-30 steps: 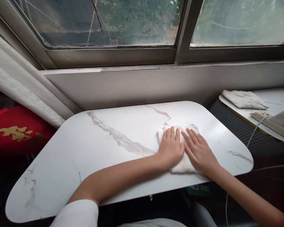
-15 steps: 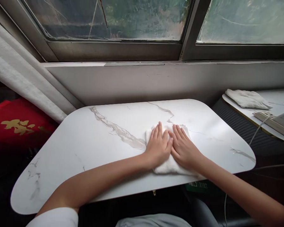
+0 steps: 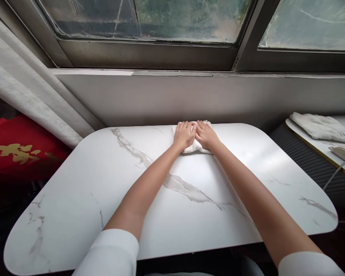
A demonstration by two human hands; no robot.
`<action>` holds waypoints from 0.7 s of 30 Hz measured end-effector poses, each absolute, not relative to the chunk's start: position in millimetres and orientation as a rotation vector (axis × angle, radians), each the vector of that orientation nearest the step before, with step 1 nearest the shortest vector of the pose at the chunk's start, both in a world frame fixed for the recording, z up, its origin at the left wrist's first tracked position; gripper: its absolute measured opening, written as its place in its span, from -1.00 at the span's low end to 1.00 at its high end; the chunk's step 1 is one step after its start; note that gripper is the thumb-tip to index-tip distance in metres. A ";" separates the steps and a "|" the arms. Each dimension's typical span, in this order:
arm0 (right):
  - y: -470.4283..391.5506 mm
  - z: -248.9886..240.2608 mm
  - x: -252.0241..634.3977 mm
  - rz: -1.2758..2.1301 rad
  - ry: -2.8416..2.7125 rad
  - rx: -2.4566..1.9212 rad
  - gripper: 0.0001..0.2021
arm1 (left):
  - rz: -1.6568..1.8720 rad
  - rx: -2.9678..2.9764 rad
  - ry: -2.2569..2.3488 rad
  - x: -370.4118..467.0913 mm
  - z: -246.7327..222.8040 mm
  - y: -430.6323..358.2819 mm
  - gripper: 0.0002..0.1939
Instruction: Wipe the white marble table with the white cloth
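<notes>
- Head view: a window is stretching above a pale wall.
- A white marbled table is standing before the wall.
- A white cloth is lying near the table's far edge, under both hands.
- The left hand is pressing down flat, fingers extended, not clutching the cloth.
- The right hand is lying likewise, just beside it.

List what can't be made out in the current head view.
Head view: middle of white cloth, hidden by left hand and right hand.
Head view: table beneath that cloth, covered.
Head view: rest of power strip, cut off by right edge.
Head view: whatever lies beyond window, blurred.
</notes>
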State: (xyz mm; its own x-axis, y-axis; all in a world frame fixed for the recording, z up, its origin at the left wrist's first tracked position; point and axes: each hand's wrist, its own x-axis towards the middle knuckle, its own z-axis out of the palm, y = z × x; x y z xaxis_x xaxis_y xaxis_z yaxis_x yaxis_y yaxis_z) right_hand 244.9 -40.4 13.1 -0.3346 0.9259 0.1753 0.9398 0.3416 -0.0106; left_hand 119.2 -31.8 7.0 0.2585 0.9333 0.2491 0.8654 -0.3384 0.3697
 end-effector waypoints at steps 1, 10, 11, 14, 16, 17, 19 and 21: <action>-35.6 12.5 244.4 -0.131 -2.437 -1.703 -0.49 | 0.657 2.359 1.705 118.6 7.0 -26.9 -0.45; -50.5 10.8 248.0 -0.084 -2.439 -1.588 -0.49 | 0.610 2.314 1.728 116.5 10.5 -48.0 -0.42; -58.7 11.3 246.9 -0.080 -2.444 -1.593 -0.48 | 0.602 2.316 1.730 115.0 10.6 -56.2 -0.41; -92.9 12.1 240.9 -0.089 -2.454 -1.617 -0.48 | 0.564 2.377 1.706 107.1 9.8 -87.5 -0.42; -123.9 11.4 235.0 -0.096 -2.447 -1.631 -0.47 | 0.532 2.441 1.658 99.2 8.8 -114.0 -0.44; -141.6 10.7 231.6 -0.097 -2.436 -1.637 -0.47 | 0.519 2.469 1.630 94.5 8.5 -128.7 -0.45; -179.4 9.0 223.9 -0.089 -2.401 -1.642 -0.47 | 0.499 2.505 1.572 83.7 8.7 -160.8 -0.46; -217.4 7.7 215.2 -0.059 -2.385 -1.614 -0.46 | 0.480 2.514 1.521 71.1 10.3 -194.7 -0.47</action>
State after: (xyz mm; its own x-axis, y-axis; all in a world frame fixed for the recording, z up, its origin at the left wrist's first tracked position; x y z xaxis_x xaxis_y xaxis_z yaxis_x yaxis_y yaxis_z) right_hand 215.2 -217.4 7.7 -0.3485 0.9070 0.2364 0.9175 0.3816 -0.1117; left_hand 71.1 -194.7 10.3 0.4300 0.8833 0.1867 0.8306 -0.4681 0.3017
